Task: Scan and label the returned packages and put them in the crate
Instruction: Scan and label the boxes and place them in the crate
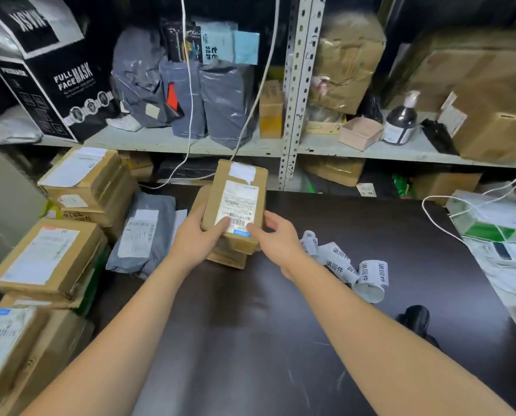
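The brown package point(235, 187) sits between both grips, over a second carton point(228, 259) on the dark counter point(250, 340); the left grip point(201, 235) clasps its near-left corner, thumb on the label; the right grip point(276, 238) holds the near-right edge likewise; a curled label strip point(340, 262) lies just right; a black scanner point(415, 321) nearer; a grey mailer point(144, 232) left.
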Demonstrator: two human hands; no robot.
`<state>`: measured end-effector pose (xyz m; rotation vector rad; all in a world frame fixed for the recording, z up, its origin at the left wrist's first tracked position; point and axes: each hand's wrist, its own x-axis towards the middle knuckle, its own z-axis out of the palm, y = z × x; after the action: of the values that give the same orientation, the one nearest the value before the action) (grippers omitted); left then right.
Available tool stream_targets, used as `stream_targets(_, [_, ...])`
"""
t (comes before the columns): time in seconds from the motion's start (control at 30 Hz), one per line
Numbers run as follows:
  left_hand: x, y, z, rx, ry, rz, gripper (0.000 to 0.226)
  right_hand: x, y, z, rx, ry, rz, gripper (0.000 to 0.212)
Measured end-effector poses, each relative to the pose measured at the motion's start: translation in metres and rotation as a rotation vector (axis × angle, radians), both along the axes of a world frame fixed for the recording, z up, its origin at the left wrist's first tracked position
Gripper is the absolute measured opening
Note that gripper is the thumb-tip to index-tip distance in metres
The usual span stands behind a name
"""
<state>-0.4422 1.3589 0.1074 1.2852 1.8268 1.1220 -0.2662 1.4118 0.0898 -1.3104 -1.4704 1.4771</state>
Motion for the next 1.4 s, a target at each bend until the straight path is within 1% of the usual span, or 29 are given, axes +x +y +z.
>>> stream_targets(0.07, [0.029,-0.015,0.002,0.04,-0.034,-0.015,0.039,0.032,-0.014,0.004,0.032,0.024,-0.004,0.026])
stream_targets(0.17, [0.081,-0.042,0.004,0.023,-0.057,-0.021,0.046,0.089,-0.039,0.008,0.052,0.038,-0.008,0.022])
stream_targets(0.27, [0.136,-0.073,-0.003,0.004,-0.075,-0.02,0.037,0.149,-0.064,0.01,0.041,0.04,0.012,0.017])
stream_targets(0.33, [0.171,-0.094,-0.011,-0.023,-0.086,-0.018,0.039,0.187,-0.083,0.007,0.012,0.031,0.024,0.016])
stream_targets(0.4, [0.203,-0.115,-0.022,-0.05,-0.095,-0.019,0.045,0.222,-0.104,0.001,-0.017,0.016,0.051,0.022])
stream_targets(0.43, [0.217,-0.125,-0.028,-0.061,-0.1,-0.02,0.047,0.237,-0.114,-0.005,-0.031,-0.003,0.057,0.02])
stream_targets(0.5, [0.243,-0.145,-0.04,-0.083,-0.108,-0.032,0.045,0.264,-0.132,-0.021,-0.045,-0.025,0.046,0.013])
stream_targets(0.53, [0.255,-0.155,-0.046,-0.103,-0.113,-0.038,0.043,0.275,-0.141,-0.028,-0.054,-0.034,0.037,0.015])
stream_targets(0.6, [0.274,-0.173,-0.058,-0.155,-0.117,-0.039,0.038,0.293,-0.16,-0.041,-0.077,-0.079,0.032,0.025])
stream_targets(0.63, [0.282,-0.18,-0.063,-0.182,-0.11,-0.035,0.037,0.301,-0.168,-0.048,-0.09,-0.104,0.039,0.026])
stream_targets(0.77, [0.304,-0.198,-0.083,-0.28,-0.095,-0.032,0.042,0.316,-0.189,-0.066,-0.135,-0.163,0.051,0.015])
stream_targets(0.97, [0.314,-0.208,-0.103,-0.344,-0.124,0.009,0.054,0.315,-0.204,-0.081,-0.16,-0.215,-0.001,0.018])
stream_targets(1.07, [0.32,-0.209,-0.109,-0.329,-0.082,0.088,0.065,0.314,-0.206,-0.088,-0.167,-0.249,0.0,0.037])
stream_targets(1.1, [0.322,-0.209,-0.11,-0.317,-0.05,0.113,0.07,0.314,-0.206,-0.089,-0.183,-0.259,0.01,0.037])
stream_targets(1.13, [0.324,-0.209,-0.112,-0.315,-0.01,0.134,0.079,0.315,-0.206,-0.09,-0.199,-0.272,0.022,0.036])
stream_targets(1.17, [0.326,-0.208,-0.112,-0.335,0.043,0.153,0.095,0.316,-0.204,-0.091,-0.202,-0.301,0.022,0.036])
stream_targets(1.23, [0.33,-0.207,-0.113,-0.42,0.156,0.193,0.129,0.322,-0.194,-0.092,-0.157,-0.404,-0.067,0.037])
stream_targets(1.27, [0.332,-0.208,-0.113,-0.447,0.201,0.209,0.138,0.327,-0.189,-0.091,-0.12,-0.457,-0.137,0.034])
stream_targets(1.33, [0.338,-0.212,-0.112,-0.469,0.258,0.203,0.148,0.337,-0.176,-0.089,-0.048,-0.546,-0.276,0.031])
stream_targets(1.4, [0.344,-0.215,-0.113,-0.491,0.279,0.191,0.155,0.348,-0.159,-0.089,0.037,-0.686,-0.351,0.03])
